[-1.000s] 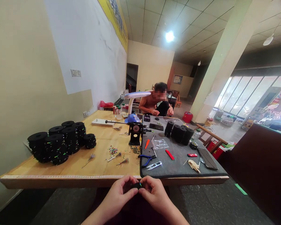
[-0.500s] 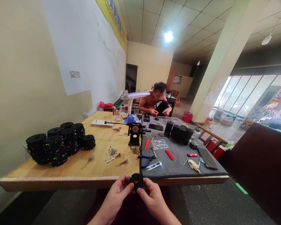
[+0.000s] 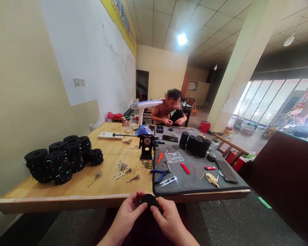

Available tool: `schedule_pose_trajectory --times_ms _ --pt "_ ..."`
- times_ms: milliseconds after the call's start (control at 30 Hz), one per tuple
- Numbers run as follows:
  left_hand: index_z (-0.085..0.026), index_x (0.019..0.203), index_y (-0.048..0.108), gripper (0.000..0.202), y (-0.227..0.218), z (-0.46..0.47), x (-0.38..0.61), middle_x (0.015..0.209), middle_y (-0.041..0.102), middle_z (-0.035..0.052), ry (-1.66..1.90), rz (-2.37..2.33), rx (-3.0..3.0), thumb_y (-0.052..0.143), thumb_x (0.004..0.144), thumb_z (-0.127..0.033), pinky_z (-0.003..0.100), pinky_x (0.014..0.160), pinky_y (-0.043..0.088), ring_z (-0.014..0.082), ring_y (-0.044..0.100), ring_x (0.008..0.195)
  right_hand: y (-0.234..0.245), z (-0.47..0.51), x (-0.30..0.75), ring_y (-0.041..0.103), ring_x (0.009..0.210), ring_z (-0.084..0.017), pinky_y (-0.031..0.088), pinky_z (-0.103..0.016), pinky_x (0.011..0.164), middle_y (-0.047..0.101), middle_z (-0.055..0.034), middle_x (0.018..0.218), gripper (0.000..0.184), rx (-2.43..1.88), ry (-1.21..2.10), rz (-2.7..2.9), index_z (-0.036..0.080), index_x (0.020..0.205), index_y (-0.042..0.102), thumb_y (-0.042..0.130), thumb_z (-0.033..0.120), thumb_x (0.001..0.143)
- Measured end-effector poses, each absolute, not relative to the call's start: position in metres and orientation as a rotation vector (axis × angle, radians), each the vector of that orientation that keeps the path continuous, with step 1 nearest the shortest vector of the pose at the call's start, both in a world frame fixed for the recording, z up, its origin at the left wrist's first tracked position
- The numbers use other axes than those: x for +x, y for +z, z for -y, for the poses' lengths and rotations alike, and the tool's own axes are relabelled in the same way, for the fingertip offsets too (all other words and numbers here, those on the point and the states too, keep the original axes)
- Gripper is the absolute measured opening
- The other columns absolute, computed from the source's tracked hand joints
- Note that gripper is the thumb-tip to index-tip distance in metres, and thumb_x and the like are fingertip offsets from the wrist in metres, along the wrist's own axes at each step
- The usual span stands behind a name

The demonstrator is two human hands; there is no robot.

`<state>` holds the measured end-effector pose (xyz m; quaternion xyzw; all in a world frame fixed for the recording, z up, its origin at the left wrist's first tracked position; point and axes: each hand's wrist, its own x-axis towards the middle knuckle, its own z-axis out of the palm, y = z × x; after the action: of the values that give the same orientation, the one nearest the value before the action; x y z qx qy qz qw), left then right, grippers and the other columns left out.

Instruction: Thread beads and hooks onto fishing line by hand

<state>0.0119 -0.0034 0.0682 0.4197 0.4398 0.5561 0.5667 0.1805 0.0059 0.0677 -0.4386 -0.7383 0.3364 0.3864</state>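
Note:
Both my hands meet just below the near edge of the wooden table (image 3: 66,198). My left hand (image 3: 127,213) and my right hand (image 3: 169,218) pinch a small black round spool (image 3: 149,200) between their fingertips. Its flat face is turned partly toward me. On the table's left stand stacks of similar black spools (image 3: 59,160) with coloured bits stuck in them. More black spools (image 3: 195,145) lie in a row on the grey mat (image 3: 195,181). A black hand-crank winder (image 3: 146,145) stands in the middle of the table.
Blue pliers (image 3: 159,174), snips (image 3: 168,181), red tools, a phone (image 3: 226,171) and a plastic bag lie on the mat. Loose beads (image 3: 123,166) and wire bundles lie on the wood. A person (image 3: 169,112) sits at the far end beside a desk lamp (image 3: 146,106). A pillar stands at right.
The spool went from edge-on between my fingers to showing its flat face, then tilted a little lower. My view shifted slightly rightward; my hands stayed at the table edge.

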Motion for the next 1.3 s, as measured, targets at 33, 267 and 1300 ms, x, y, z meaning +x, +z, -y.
schedule_pose_trajectory --times_ms 33,267,1300 --pt "-0.02 0.086 0.067 0.033 0.067 0.002 0.011 0.089 0.068 0.0019 1.312 -1.034 0.987 0.081 0.06 -0.033 0.032 0.088 0.045 0.0226 0.059 0.094 0.068 -0.006 0.181 0.058 0.064 -0.017 0.038 -0.023 0.059 0.069 -0.0029 0.074 0.017 -1.111 0.859 1.878 0.017 0.085 0.067 0.054 0.028 0.085" --pt "-0.018 0.087 0.066 0.033 0.066 0.006 0.015 0.088 0.067 0.0019 1.281 -1.02 0.887 0.081 0.061 -0.032 0.028 0.077 0.048 0.0203 0.059 0.089 0.064 -0.007 0.182 0.058 0.065 -0.016 0.039 -0.022 0.06 0.069 -0.0027 0.075 0.018 -1.133 0.879 1.82 0.018 0.095 0.066 0.055 0.028 0.085" --pt "-0.018 0.075 0.058 0.014 0.056 -0.003 0.014 0.074 0.06 -0.0008 1.015 -0.801 0.635 0.065 0.073 -0.03 0.03 0.069 0.049 0.0134 0.054 0.066 0.052 -0.009 0.179 0.056 0.063 -0.013 0.035 -0.02 0.056 0.067 0.0011 0.07 0.009 -1.286 0.845 1.993 0.018 0.082 0.066 0.059 0.023 0.078"
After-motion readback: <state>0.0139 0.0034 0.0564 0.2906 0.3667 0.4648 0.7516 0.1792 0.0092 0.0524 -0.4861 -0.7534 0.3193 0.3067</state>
